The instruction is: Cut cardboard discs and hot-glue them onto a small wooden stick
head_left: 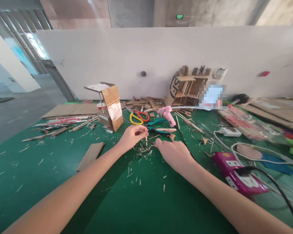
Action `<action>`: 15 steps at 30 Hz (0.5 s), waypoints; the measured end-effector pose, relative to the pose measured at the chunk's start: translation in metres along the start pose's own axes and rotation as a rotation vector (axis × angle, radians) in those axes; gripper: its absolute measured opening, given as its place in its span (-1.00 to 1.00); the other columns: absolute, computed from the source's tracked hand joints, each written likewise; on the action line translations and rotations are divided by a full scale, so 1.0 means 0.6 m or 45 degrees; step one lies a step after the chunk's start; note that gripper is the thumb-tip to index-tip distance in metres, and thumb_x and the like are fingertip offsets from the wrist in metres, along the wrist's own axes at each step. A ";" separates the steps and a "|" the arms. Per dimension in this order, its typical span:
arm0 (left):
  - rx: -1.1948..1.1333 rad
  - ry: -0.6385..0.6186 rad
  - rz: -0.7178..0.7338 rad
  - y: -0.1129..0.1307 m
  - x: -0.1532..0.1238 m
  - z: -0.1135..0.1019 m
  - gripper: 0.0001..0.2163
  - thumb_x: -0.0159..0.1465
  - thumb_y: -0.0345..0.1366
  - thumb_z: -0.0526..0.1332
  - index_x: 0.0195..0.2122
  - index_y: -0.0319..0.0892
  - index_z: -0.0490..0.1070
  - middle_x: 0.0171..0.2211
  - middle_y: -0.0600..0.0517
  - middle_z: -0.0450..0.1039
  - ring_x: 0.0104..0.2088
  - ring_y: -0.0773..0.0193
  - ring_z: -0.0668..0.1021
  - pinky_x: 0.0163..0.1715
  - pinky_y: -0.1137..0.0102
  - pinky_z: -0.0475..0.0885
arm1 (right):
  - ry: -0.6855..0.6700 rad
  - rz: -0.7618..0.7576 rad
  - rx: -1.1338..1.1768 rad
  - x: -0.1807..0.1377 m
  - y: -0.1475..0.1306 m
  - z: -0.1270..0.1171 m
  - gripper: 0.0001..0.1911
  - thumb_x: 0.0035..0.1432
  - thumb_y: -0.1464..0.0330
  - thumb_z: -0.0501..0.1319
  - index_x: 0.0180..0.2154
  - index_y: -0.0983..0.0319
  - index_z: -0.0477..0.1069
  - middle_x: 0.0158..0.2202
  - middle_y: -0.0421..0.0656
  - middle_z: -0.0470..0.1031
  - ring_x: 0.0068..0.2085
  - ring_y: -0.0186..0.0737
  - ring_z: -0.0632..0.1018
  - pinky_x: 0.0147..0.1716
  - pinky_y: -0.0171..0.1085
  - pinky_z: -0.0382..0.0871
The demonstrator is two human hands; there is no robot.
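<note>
My left hand (133, 136) is closed in a pinch on a short thin wooden stick (146, 140), which points down toward the table. My right hand (174, 153) is a fist around a small blade (150, 142); only its thin grey end shows, reaching left to the stick, and any handle is hidden. Beneath both hands lies a heap of pale wood shavings (143, 150). Just beyond them are teal-handled pliers (158, 130), scissors with yellow and orange handles (139, 117) and a pink glue gun (169, 116) on its side.
A cardboard structure (113, 109) stands left of centre, and a cardboard shelf (185, 87) at the back. A flat cardboard piece (91, 156) lies left. To the right are a magenta power strip (230, 172), cables and a white charger (229, 131). Cardboard scraps (148, 103) line the wall.
</note>
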State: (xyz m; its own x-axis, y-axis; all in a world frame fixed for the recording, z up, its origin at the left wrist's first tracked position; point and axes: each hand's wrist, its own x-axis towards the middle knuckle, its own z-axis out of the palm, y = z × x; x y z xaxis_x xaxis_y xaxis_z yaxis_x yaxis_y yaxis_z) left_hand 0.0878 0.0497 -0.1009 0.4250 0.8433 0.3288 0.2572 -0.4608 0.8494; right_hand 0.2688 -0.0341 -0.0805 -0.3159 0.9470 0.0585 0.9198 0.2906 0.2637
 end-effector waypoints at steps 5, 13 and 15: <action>-0.015 0.010 -0.002 -0.002 0.000 0.000 -0.81 0.17 -0.20 0.23 -0.27 -0.21 0.44 -0.36 -0.03 0.56 -0.33 0.23 0.60 -0.23 0.33 0.50 | -0.045 0.018 0.037 0.007 0.002 -0.001 -0.75 0.33 0.32 -0.09 -0.15 0.23 0.32 -0.47 -0.07 0.53 -0.42 -0.08 0.60 -0.50 -0.31 0.33; -0.080 -0.004 -0.058 0.003 0.000 -0.001 -0.81 0.17 -0.24 0.24 -0.25 -0.23 0.43 -0.32 -0.07 0.58 -0.29 0.19 0.62 -0.18 0.28 0.51 | -0.136 -0.105 0.019 -0.001 -0.001 -0.012 -0.84 0.27 0.45 0.00 -0.16 0.26 0.30 -0.48 -0.07 0.54 -0.42 -0.11 0.61 -0.50 -0.33 0.32; -0.102 -0.007 -0.067 0.003 0.000 0.000 -0.82 0.18 -0.26 0.23 -0.24 -0.24 0.43 -0.31 -0.08 0.59 -0.27 0.18 0.62 -0.16 0.27 0.51 | -0.122 -0.111 0.015 -0.003 -0.001 -0.013 -0.82 0.29 0.44 -0.02 -0.15 0.27 0.31 -0.49 -0.07 0.53 -0.43 -0.12 0.60 -0.51 -0.33 0.31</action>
State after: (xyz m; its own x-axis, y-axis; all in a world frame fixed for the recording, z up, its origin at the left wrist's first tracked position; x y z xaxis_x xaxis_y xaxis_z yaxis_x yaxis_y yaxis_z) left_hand 0.0880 0.0489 -0.0993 0.4176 0.8640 0.2812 0.2087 -0.3924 0.8958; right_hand 0.2669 -0.0368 -0.0733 -0.3717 0.9266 -0.0565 0.8927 0.3735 0.2522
